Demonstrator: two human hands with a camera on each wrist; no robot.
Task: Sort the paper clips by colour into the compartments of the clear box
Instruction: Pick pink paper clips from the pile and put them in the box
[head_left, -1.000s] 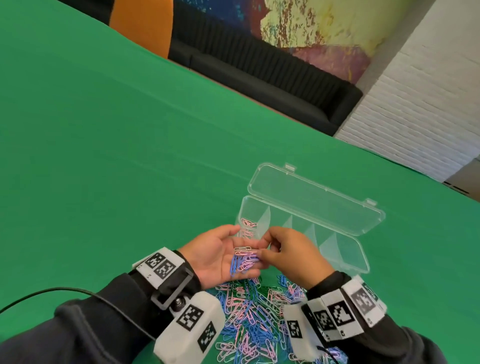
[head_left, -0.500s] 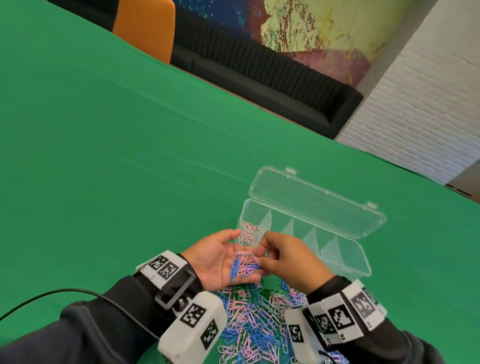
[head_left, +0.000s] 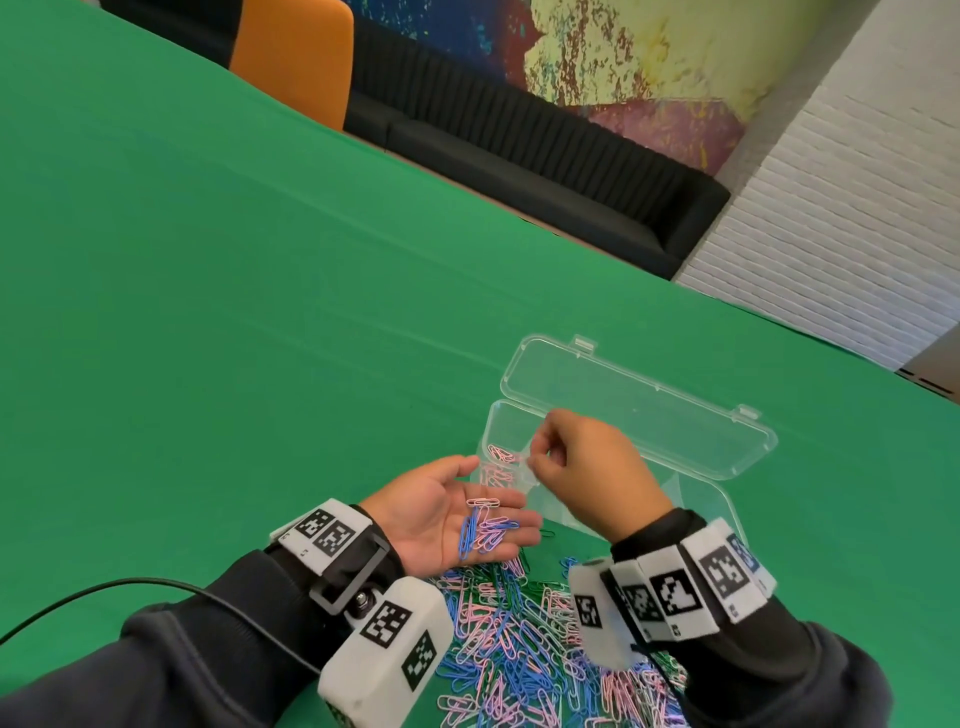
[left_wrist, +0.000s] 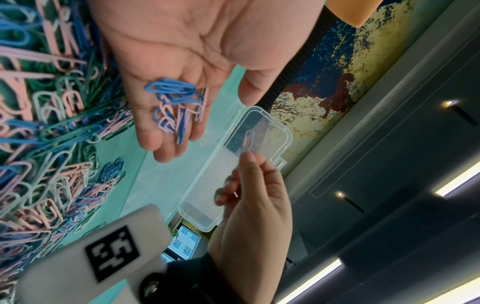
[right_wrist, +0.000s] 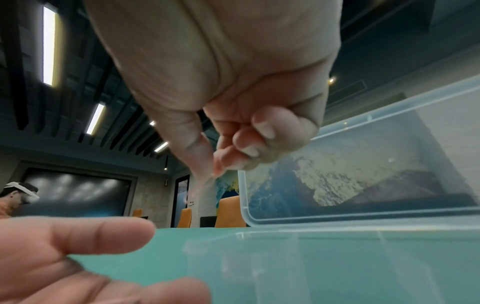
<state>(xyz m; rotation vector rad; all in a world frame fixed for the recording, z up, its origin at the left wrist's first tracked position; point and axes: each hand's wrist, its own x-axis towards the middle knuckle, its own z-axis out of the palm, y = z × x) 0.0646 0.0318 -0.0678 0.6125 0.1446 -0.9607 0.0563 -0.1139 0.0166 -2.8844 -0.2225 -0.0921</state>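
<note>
Right hand (head_left: 587, 467) pinching pink clip (left_wrist: 248, 140); left hand (head_left: 447, 519) flat under blue-pink clips (head_left: 485, 527)

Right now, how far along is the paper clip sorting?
Barely started. Done: some pink clips lie in the end compartment of the clear box; its other compartments look empty. In hand: the right hand pinches one pink clip above the box, and the left hand cups blue and pink ones. Left: the big mixed pile on the table.

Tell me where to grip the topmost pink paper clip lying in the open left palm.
Pinch the topmost pink paper clip across its two long sides, coming from above with the right hand. It lies flat and crosswise on the left hand, apart from the blue clips below.
</note>
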